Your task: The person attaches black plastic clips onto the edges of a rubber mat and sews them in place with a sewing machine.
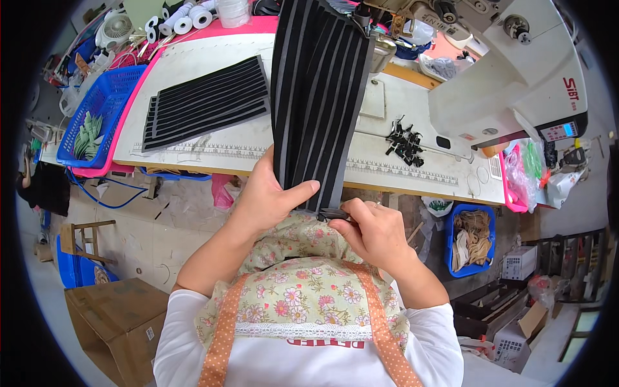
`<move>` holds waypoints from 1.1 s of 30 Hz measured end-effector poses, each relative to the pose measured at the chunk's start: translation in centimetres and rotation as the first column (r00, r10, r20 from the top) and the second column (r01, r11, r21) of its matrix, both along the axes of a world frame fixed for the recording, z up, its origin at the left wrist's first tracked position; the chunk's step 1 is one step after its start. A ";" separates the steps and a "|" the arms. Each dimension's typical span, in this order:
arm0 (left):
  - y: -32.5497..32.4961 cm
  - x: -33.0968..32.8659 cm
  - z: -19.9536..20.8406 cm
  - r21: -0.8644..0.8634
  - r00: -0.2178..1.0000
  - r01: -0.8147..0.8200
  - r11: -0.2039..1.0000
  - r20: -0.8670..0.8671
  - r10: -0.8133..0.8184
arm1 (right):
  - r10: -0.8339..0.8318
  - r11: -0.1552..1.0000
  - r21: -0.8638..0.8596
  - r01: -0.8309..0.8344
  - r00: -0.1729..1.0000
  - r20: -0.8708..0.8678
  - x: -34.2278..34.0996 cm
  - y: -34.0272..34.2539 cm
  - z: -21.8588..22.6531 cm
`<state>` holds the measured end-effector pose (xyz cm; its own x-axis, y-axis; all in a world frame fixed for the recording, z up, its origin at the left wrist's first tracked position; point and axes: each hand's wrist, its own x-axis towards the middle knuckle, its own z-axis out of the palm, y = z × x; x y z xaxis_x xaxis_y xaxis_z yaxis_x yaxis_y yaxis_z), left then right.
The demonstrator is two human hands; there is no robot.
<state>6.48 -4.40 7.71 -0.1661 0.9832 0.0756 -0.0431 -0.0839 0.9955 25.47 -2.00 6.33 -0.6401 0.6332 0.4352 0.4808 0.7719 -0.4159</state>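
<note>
A long black piece of fabric with grey stripes (319,116) hangs from the sewing machine's needle area down over the table's front edge. My left hand (267,197) grips its lower left part, thumb on top of the fabric and fingers behind. My right hand (374,232) is closed around dark thread snips (334,214), whose tips lie at the fabric's lower right corner. Whether the blades touch the fabric cannot be made out. Left of it, more black-and-grey striped fabric (206,100) lies flat on the white table (251,151).
The white sewing machine (503,77) stands at the right. A heap of small black pieces (405,142) lies under its arm. A blue basket (103,103) sits at the table's left end, a blue tub (454,242) below right, and a cardboard box (119,322) at lower left.
</note>
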 end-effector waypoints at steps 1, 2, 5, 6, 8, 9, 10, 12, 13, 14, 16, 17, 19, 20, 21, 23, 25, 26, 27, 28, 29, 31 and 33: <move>0.0 0.0 0.0 -0.001 1.000 -0.004 1.000 -0.002 0.004 | -0.003 1.000 -0.028 0.003 1.000 -0.004 0.0 0.0 0.0; -0.1 0.0 0.0 -0.002 1.000 -0.008 1.000 -0.004 0.008 | -0.006 0.998 -0.057 0.005 1.000 -0.007 0.0 -0.1 0.0; 0.0 0.0 -0.2 0.001 1.000 -0.006 1.000 -0.002 0.006 | 0.000 0.994 -0.108 -0.004 1.000 -0.032 0.1 0.0 0.0; 0.1 -0.1 -0.3 0.004 1.000 -0.001 1.000 0.003 0.001 | 0.010 0.991 -0.131 -0.017 0.999 -0.052 0.2 0.0 0.0; 0.2 -0.2 -0.6 0.009 1.000 0.008 1.000 0.013 -0.008 | 0.028 0.983 -0.178 -0.045 0.995 -0.093 0.5 0.1 -0.1; 0.3 -0.2 -0.7 0.010 1.000 0.009 1.000 0.013 -0.009 | -0.029 0.952 -0.295 -0.081 0.936 -0.351 0.8 0.1 -0.4; 0.4 -0.3 -0.7 0.011 1.000 0.010 1.000 0.025 -0.011 | -0.117 0.908 -0.393 -0.147 0.810 -0.575 1.2 0.2 -0.8; 0.5 -0.3 -0.8 0.017 0.999 0.014 1.000 0.051 -0.015 | -0.183 0.805 -0.405 -0.433 0.468 -0.865 1.9 1.6 -1.2; 0.5 -0.3 -0.9 0.021 0.998 0.017 1.000 0.063 -0.018 | -0.320 0.686 -0.264 -0.679 0.044 -0.946 2.1 2.2 -1.3; 0.7 -0.4 -0.9 0.026 0.998 0.021 0.999 0.059 -0.022 | -0.400 0.690 -0.466 -0.554 0.245 -0.883 2.0 2.4 -1.2; 0.9 -0.5 -1.1 -0.012 0.998 0.017 1.000 0.057 -0.016 | -0.481 0.683 -0.621 -0.383 0.405 -0.778 1.0 2.6 -1.1; 1.0 -0.5 -1.2 -0.027 0.998 0.020 0.999 0.053 -0.018 | -0.465 0.604 -0.721 -0.339 0.585 -0.665 -0.2 2.4 -1.2; 1.0 -0.8 -1.4 -0.048 0.997 0.016 0.999 0.081 -0.012 | -0.333 0.509 -0.803 -0.311 0.789 -0.517 -1.3 2.2 -1.4; 0.9 -0.9 -1.5 -0.054 0.993 0.010 0.998 0.115 -0.004 | -0.236 0.487 -0.800 -0.350 0.829 -0.506 -1.5 2.1 -1.6; 0.9 -0.9 -1.5 -0.029 0.995 0.016 0.999 0.103 -0.013 | -0.251 0.440 -0.815 -0.377 0.820 -0.515 -1.9 1.7 -1.0; 0.7 -0.6 -1.1 -0.053 0.988 0.006 0.999 0.154 0.003 | -0.158 0.625 -0.685 -0.374 0.799 -0.580 -2.0 1.8 -2.1; 0.4 -0.8 -1.0 -0.084 0.976 0.030 0.996 0.219 -0.011 | -0.212 0.568 -0.724 -0.392 0.780 -0.589 -2.1 1.3 -1.4; 0.4 -0.8 -0.9 -0.064 0.978 0.037 0.997 0.208 -0.023 | -0.206 0.586 -0.707 -0.395 0.772 -0.602 -2.0 1.5 -1.0; 0.1 -0.6 -0.5 -0.095 0.967 0.037 0.995 0.255 -0.011 | -0.106 0.670 -0.625 -0.402 0.781 -0.616 -1.8 1.4 -0.5; -0.1 -0.6 -0.1 -0.128 0.953 0.038 0.991 0.302 0.002 | -0.007 0.741 -0.533 -0.409 0.789 -0.615 -1.7 1.5 0.0; -0.2 -0.4 0.2 -0.122 0.954 0.047 0.991 0.298 -0.008 | -0.010 0.748 -0.526 -0.404 0.786 -0.618 -1.6 1.5 0.5; -0.2 -0.2 0.8 -0.120 0.950 0.054 0.991 0.313 -0.014 | 0.006 0.745 -0.513 -0.426 0.773 -0.634 -1.4 1.5 1.5; -0.1 -0.1 1.0 -0.124 0.944 0.052 0.991 0.329 -0.008 | 0.026 0.734 -0.504 -0.455 0.761 -0.649 -1.5 1.9 1.9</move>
